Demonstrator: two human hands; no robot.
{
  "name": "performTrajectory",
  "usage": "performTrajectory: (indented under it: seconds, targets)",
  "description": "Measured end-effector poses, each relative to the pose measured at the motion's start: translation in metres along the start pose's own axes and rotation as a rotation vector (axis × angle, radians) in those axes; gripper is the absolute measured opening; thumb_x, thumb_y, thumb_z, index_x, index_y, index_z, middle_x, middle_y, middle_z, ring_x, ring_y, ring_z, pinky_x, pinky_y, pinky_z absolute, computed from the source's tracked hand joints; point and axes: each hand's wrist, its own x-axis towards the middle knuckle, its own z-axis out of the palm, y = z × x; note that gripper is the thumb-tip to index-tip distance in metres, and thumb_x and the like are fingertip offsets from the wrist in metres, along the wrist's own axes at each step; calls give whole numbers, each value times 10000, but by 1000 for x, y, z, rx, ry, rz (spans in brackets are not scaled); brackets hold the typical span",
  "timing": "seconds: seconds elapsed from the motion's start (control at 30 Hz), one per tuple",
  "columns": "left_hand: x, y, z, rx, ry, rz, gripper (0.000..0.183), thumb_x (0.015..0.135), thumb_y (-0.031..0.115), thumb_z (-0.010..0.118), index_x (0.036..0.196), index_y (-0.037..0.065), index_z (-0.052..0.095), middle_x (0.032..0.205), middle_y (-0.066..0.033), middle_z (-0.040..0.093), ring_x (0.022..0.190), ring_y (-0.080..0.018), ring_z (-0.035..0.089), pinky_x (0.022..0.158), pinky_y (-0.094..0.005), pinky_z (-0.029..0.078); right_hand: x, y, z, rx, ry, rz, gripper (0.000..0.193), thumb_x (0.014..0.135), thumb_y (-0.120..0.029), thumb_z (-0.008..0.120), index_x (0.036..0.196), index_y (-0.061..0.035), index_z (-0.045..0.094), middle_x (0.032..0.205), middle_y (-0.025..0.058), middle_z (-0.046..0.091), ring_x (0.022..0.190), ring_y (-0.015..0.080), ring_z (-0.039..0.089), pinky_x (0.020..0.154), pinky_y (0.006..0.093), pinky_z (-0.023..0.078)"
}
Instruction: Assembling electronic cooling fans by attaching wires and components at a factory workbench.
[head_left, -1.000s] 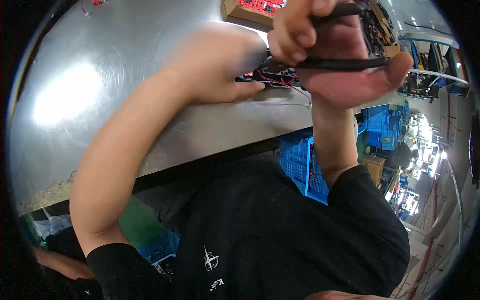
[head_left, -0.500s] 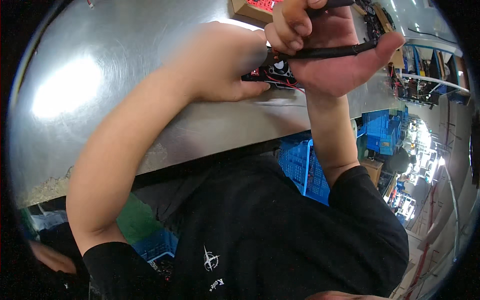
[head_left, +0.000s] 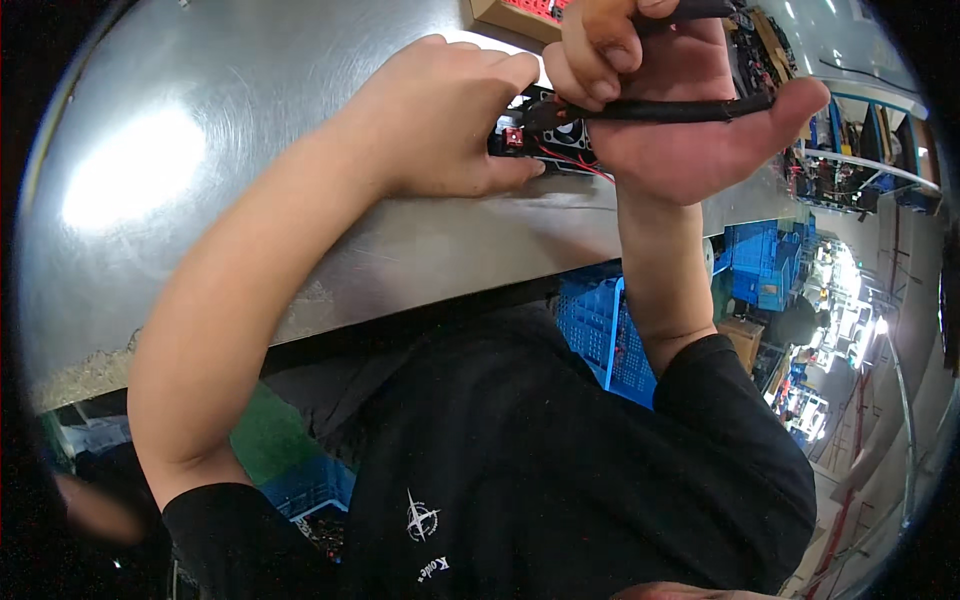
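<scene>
A black device with a small fan, a red block-shaped part and thin red wires lies on the metal table. At its left end my left hand is closed around it, thumb along the near edge and fingers over the far side. My right hand holds black-handled pliers, palm up, with the fingers curled around the handles and the thumb stretched out to the right. The plier head sits over the device, close to my left fingers. Whether the jaws touch anything I cannot tell.
A cardboard box with red parts stands at the table's far side. Blue crates lie below the near table edge. Dark parts are heaped at the far right. Another person's blurred arm shows at lower left.
My right hand and the pliers have shifted slightly right. More of the device and its red part shows beside my left hand, which keeps its hold. The other person's arm has moved.
</scene>
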Motion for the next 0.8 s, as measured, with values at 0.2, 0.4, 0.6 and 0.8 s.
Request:
performTrajectory:
  seconds: [0.2, 0.4, 0.6, 0.8]
  targets:
    - [-2, 1, -3, 9, -11, 1, 462, 795, 401, 858, 985, 35, 650, 835, -169, 741, 902, -390, 738, 805, -486, 587, -2, 2, 9, 122, 46, -12, 1005, 885, -1012, 295, 1093, -53, 513, 833, 80, 491, 711, 169, 447, 667, 320, 413]
    - [-2, 2, -4, -7, 3, 13, 471, 809, 407, 853, 1011, 38, 641, 850, -169, 740, 906, -390, 737, 809, -485, 586, -6, 8, 13, 199, 81, -77, 1020, 876, -1019, 298, 1108, -50, 514, 839, 79, 496, 708, 167, 450, 671, 323, 418]
    - [-2, -2, 1, 15, 1, 14, 475, 814, 432, 848, 994, 44, 640, 849, -162, 741, 907, -390, 739, 806, -482, 589, -11, 8, 10, -140, 114, -98, 1028, 885, -1011, 296, 1137, -40, 517, 858, 89, 499, 720, 173, 465, 676, 327, 427]
    - [-3, 0, 0, -6, -33, -26, 488, 810, 441, 852, 1002, 42, 647, 866, -161, 744, 931, -385, 741, 836, -483, 589, -10, 14, 14, 90, 64, -161, 1013, 912, -986, 295, 1138, -23, 513, 888, 111, 507, 740, 191, 488, 668, 340, 444]
